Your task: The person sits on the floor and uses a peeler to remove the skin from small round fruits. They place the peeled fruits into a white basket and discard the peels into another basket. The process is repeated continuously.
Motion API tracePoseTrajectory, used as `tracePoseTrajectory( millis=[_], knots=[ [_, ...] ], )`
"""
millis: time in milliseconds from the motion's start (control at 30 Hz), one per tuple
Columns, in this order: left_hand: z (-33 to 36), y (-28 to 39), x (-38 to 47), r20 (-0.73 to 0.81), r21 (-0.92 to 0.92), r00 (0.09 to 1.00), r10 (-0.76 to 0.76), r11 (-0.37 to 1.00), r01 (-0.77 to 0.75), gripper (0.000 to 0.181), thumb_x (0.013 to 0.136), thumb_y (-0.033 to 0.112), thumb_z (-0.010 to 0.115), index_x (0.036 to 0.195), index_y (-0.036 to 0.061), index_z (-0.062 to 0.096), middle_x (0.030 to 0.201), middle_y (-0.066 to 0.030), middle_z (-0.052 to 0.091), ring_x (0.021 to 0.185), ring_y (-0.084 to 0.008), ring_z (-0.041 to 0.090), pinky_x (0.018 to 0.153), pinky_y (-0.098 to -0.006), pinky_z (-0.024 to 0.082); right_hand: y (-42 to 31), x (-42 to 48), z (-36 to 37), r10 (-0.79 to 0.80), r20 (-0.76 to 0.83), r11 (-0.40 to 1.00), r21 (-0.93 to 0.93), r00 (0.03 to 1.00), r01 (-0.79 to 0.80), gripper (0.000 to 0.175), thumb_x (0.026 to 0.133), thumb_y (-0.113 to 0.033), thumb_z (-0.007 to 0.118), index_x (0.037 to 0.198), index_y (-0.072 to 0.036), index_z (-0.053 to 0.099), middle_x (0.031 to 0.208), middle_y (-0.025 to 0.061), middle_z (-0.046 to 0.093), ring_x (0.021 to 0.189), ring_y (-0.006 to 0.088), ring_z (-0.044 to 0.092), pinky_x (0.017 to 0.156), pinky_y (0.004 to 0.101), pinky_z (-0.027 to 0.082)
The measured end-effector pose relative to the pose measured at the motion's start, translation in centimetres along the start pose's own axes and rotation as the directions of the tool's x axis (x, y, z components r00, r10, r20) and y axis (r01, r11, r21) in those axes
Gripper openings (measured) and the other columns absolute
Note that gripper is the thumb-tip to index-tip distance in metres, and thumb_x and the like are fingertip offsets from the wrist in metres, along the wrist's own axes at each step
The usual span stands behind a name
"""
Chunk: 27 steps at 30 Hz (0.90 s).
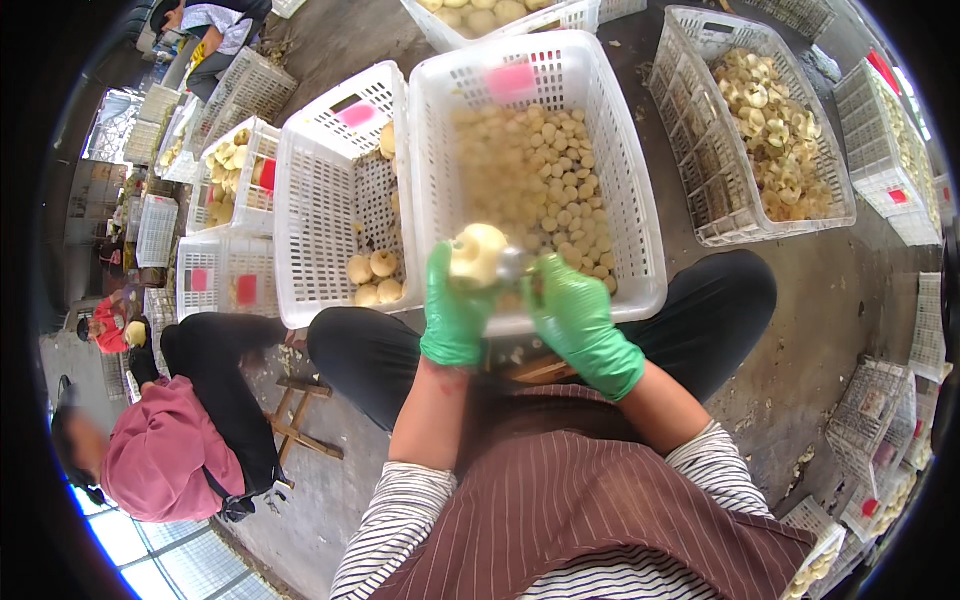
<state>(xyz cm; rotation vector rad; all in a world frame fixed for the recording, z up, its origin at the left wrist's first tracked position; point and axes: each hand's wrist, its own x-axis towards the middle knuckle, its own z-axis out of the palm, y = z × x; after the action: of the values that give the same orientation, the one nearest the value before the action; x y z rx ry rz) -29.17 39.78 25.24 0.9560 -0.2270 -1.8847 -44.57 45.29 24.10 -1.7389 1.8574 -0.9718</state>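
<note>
My left hand (459, 307), in a green glove, holds a pale, peeled round fruit or vegetable (478, 255) with a hollow in its top. In my right hand (574, 315), also gloved in green, is a small metal tool (514, 264), blurred, its end touching or close beside the fruit. Both hands are above the near end of a white plastic crate (651, 277). Many small pale round pieces (559, 191) lie in that crate. The crate to its left (289, 225) has several whole peeled fruits (373, 276) at its near end.
A crate (694, 180) of peelings or hollow scraps (780, 135) stands at the right. Another crate (510, 34) with fruit is beyond. A co-worker in a pink top (172, 454) sits at the left beside a wooden stool (300, 427). More stacked crates (157, 232) stand farther left.
</note>
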Motion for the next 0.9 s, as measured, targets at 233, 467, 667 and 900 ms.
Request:
tracePoseTrajectory(
  millis=[233,467,667,900],
  knots=[
    [0.9,2.4,-1.1,0.120,0.477,0.992,0.037,0.874,-0.090,0.058,0.085,0.032,0.071,0.131,0.0023,0.051,0.121,-0.0125,0.058,0.111,-0.0253,0.058,0.097,-0.0409,0.051,-0.1,0.2,-0.8,0.215,0.653,0.745,0.371,0.726,-0.555,0.028,0.087,-0.016,0.066,0.105,0.004,0.058,0.076,0.0162,0.068,0.067,0.0208,0.069,0.059,0.0338,0.053],
    [1.9,3.0,-1.5,0.370,0.721,0.927,0.052,0.613,-0.322,0.072,0.074,0.023,0.080,0.135,0.0004,0.050,0.123,-0.0129,0.061,0.107,-0.0202,0.061,0.092,-0.0328,0.053,-0.6,-0.6,-1.3,-0.358,0.793,-0.167,0.465,0.493,-0.869,0.013,0.091,-0.016,0.057,0.083,-0.006,0.054,0.061,-0.0021,0.048,0.044,0.0099,0.044,0.041,0.0254,0.039],
    [2.8,-1.0,-2.3,0.326,0.401,0.919,0.222,0.848,-0.347,0.080,0.080,0.038,0.077,0.144,0.0084,0.040,0.136,-0.0154,0.051,0.113,-0.0267,0.060,0.085,-0.0372,0.057,-1.3,-0.6,-3.8,-0.188,0.842,-0.206,0.470,0.506,-0.858,0.015,0.095,-0.015,0.053,0.081,-0.010,0.052,0.059,-0.0035,0.047,0.041,0.0071,0.041,0.035,0.0226,0.035],
    [0.2,0.9,-0.5,0.082,0.135,0.997,-0.009,0.991,-0.002,0.064,0.089,0.051,0.062,0.138,0.0122,0.048,0.130,-0.0137,0.055,0.120,-0.0298,0.054,0.087,-0.0459,0.055,1.7,1.4,-2.8,0.276,0.039,0.961,-0.046,0.960,-0.274,0.017,0.088,-0.016,0.063,0.097,-0.002,0.057,0.071,0.0112,0.066,0.058,0.0286,0.064,0.054,0.0371,0.052]
  ],
)
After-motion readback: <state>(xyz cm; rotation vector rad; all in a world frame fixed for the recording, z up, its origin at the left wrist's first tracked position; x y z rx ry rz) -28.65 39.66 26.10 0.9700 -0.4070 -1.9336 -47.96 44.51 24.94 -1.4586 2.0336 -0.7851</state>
